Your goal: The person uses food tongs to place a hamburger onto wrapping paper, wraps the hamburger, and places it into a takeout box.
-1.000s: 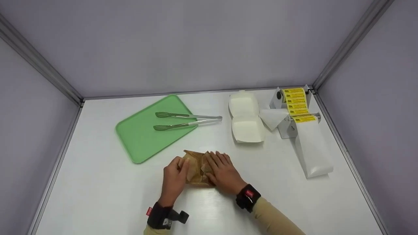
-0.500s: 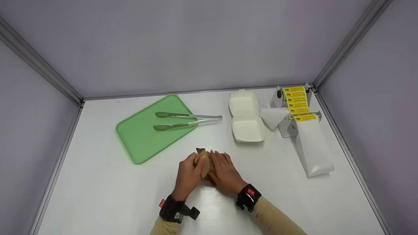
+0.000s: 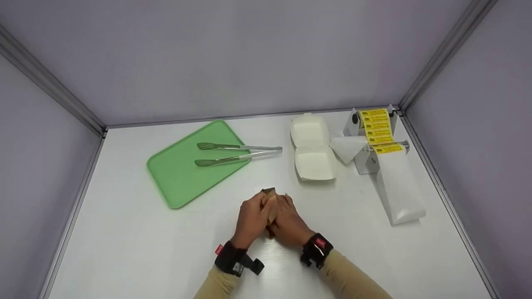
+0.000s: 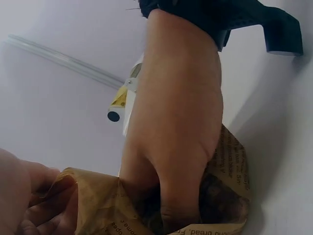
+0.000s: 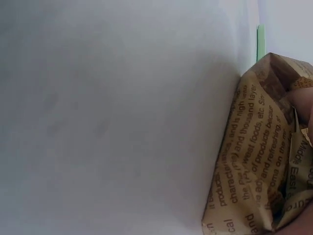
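A brown printed paper wrapper (image 3: 272, 211) stands bunched between both hands near the front middle of the table. My left hand (image 3: 251, 218) grips its left side, the thumb lying over the folded paper. The right hand (image 3: 289, 223) holds the other side, its fingers bent around it. In the left wrist view, the right hand (image 4: 178, 117) has its thumb tucked inside the paper (image 4: 100, 200). Printed text covers the paper (image 5: 244, 156) in the right wrist view, where a bit of bumpy tan stuff (image 5: 301, 83) shows inside the fold; the rest of the contents is hidden.
Metal tongs (image 3: 237, 160) lie across a green tray (image 3: 178, 178) at the left. Behind the hands sits an opened white clamshell box (image 3: 316, 166). A label dispenser (image 3: 368, 160) with yellow stickers (image 3: 378, 124) and a hanging white strip (image 3: 399, 191) stands at the right.
My left hand has moved right, bringing its side of the paper against the right hand. The paper has gone from spread wide to narrow and bunched. The right hand's fingers have bent more.
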The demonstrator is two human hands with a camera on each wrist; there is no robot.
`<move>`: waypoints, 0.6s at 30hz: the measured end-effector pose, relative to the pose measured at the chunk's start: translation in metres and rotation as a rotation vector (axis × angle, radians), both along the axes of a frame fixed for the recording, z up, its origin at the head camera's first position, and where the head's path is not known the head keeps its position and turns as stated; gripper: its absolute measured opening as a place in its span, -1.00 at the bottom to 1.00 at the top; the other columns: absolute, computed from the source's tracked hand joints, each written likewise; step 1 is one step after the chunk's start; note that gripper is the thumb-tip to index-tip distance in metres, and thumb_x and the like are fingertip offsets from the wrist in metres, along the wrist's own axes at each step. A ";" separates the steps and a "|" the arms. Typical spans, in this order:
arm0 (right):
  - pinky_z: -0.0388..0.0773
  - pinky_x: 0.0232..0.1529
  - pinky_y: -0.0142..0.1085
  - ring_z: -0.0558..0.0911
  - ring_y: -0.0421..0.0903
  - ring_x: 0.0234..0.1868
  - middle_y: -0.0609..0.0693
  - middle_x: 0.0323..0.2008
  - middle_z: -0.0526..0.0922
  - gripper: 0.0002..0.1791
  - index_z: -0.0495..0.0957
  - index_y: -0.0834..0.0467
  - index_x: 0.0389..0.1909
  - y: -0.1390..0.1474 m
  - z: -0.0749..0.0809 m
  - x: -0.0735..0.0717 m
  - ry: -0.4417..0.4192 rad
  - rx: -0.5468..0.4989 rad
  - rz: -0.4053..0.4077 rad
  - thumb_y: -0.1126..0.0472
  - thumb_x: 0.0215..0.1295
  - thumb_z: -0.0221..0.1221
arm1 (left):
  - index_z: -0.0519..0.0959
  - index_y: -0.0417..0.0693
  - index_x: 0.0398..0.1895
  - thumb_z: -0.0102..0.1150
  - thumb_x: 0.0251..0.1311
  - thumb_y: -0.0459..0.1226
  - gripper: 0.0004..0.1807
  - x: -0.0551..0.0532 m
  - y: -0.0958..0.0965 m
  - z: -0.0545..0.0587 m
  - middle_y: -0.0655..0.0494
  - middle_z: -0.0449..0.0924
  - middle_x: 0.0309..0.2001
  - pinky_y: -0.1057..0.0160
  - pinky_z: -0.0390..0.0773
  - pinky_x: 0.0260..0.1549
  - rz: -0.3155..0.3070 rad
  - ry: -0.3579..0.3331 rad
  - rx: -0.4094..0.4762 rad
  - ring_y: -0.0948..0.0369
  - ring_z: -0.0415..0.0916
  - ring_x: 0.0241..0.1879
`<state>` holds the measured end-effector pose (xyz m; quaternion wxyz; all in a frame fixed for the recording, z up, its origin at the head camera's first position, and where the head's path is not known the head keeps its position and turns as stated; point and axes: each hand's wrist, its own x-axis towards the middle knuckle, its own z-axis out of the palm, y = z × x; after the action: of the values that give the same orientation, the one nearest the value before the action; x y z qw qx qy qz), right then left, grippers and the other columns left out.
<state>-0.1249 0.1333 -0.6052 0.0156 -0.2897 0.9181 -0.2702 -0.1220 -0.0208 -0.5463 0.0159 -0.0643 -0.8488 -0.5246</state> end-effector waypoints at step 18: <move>-0.27 0.55 0.32 0.15 0.23 0.57 0.33 0.50 0.21 0.08 -0.08 0.43 0.53 0.006 -0.002 -0.013 -0.234 -0.359 0.011 0.22 0.16 0.38 | 0.50 -0.05 -0.51 0.13 0.45 -0.17 -0.69 -0.005 0.012 -0.010 0.22 0.49 -0.54 0.39 0.47 -0.53 -0.060 -0.124 0.001 0.34 0.48 -0.52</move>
<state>-0.1381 0.1394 -0.6074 0.0716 -0.2593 0.8456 -0.4610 -0.1273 -0.0084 -0.5561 -0.0523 -0.0574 -0.8455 -0.5284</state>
